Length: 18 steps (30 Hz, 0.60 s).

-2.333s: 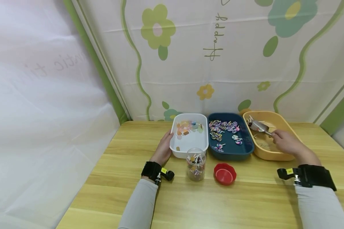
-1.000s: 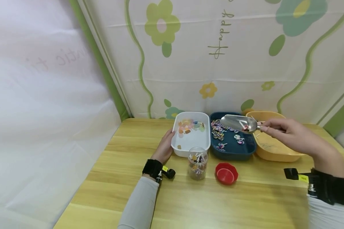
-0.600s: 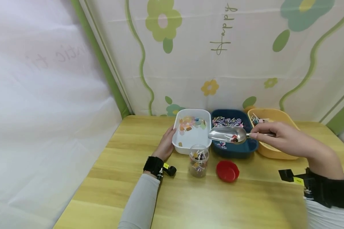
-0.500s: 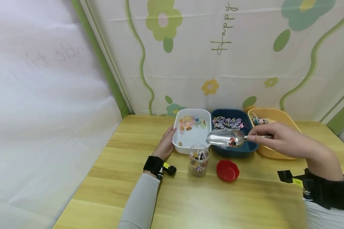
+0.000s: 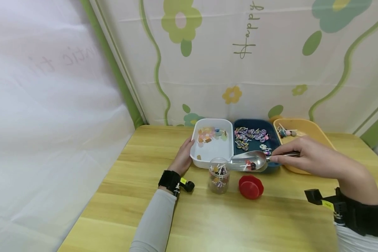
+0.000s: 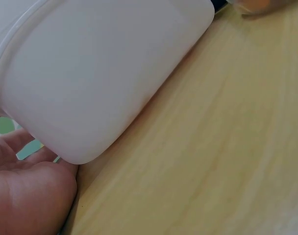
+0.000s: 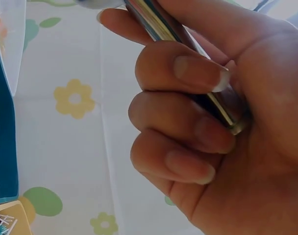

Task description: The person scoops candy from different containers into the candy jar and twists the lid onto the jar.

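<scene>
My left hand (image 5: 182, 157) holds the left side of a white bin (image 5: 211, 155), its thumb at the rim; part of the fingers is hidden by the bin's wall in the left wrist view. My right hand (image 5: 315, 159) grips the handle of a metal scoop (image 5: 239, 160), fingers curled round it in the right wrist view. A few red and dark lollipop-like candies (image 5: 249, 165) lie in the scoop. The scoop's tip is right at the mouth of a clear jar (image 5: 218, 187), which holds several small candies with white sticks.
A red scalloped lid (image 5: 251, 187) lies right of the jar on the wooden table (image 5: 208, 224). Behind it stand a dark blue bin (image 5: 255, 123) with swirl lollipops and a yellow bin (image 5: 315, 131) with stick candies. A patterned curtain (image 5: 208, 52) hangs behind.
My right hand has lifted the scoop from the yellow bin and carried it left over the blue bin, down to the jar's mouth. The left hand keeps its place at the white bin.
</scene>
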{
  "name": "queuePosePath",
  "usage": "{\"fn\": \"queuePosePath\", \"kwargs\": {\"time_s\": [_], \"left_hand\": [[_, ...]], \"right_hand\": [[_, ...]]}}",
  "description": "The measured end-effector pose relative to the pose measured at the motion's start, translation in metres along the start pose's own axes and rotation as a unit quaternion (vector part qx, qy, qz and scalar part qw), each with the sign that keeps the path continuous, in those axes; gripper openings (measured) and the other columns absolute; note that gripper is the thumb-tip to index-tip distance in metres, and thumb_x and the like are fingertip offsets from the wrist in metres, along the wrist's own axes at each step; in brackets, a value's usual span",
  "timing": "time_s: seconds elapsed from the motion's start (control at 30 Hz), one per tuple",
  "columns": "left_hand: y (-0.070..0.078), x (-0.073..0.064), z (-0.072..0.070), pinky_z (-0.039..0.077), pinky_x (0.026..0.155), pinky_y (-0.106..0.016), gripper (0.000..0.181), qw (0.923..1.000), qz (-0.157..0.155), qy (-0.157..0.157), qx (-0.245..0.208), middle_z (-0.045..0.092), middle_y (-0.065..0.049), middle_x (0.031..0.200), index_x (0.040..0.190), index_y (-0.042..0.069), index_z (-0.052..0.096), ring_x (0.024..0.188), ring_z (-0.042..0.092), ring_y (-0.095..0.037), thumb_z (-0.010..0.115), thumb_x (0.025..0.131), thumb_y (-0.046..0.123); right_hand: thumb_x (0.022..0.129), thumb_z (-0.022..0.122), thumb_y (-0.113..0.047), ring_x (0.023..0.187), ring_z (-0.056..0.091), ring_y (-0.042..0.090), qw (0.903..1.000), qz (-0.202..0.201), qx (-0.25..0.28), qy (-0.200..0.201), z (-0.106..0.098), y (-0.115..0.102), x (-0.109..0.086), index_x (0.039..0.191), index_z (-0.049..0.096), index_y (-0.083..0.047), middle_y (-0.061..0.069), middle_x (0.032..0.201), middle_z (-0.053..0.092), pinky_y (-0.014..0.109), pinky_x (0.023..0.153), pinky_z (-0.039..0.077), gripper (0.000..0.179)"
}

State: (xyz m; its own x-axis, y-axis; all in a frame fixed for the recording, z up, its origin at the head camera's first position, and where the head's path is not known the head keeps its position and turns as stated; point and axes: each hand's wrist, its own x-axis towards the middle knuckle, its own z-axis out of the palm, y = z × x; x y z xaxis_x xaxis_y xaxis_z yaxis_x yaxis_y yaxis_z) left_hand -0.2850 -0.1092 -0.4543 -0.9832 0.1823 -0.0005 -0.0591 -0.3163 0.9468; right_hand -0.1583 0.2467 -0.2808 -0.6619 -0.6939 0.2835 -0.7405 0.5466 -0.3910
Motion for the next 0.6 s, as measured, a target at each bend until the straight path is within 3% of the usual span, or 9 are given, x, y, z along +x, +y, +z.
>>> {"fn": "queuePosePath", "kwargs": {"time_s": [0.43, 0.6], "left_hand": [[-0.0006, -0.0009, 0.0005, 0.025, 0.11, -0.038, 0.046, 1.0, -0.006, 0.005, 0.001, 0.027, -0.003, 0.15, 0.146, 0.018, 0.028, 0.132, 0.027, -0.018, 0.038, 0.103, 0.029], [0.0008, -0.0006, 0.0009, 0.025, 0.11, -0.038, 0.046, 1.0, 0.003, 0.001, 0.003, 0.028, -0.003, 0.149, 0.146, 0.018, 0.029, 0.132, 0.028, -0.019, 0.038, 0.103, 0.03]], "right_hand": [[0.088, 0.066, -0.017, 0.071, 0.055, 0.004, 0.9997, 0.022, -0.008, -0.001, -0.0017, -0.0029, -0.0024, 0.097, 0.071, -0.031, -0.02, 0.086, 0.064, 0.021, 0.058, 0.048, 0.017], [0.089, 0.065, -0.02, 0.074, 0.056, 0.005, 0.9988, 0.049, -0.003, 0.001, -0.0056, -0.0038, -0.0055, 0.096, 0.07, -0.032, -0.019, 0.086, 0.064, 0.022, 0.061, 0.05, 0.015]]}}
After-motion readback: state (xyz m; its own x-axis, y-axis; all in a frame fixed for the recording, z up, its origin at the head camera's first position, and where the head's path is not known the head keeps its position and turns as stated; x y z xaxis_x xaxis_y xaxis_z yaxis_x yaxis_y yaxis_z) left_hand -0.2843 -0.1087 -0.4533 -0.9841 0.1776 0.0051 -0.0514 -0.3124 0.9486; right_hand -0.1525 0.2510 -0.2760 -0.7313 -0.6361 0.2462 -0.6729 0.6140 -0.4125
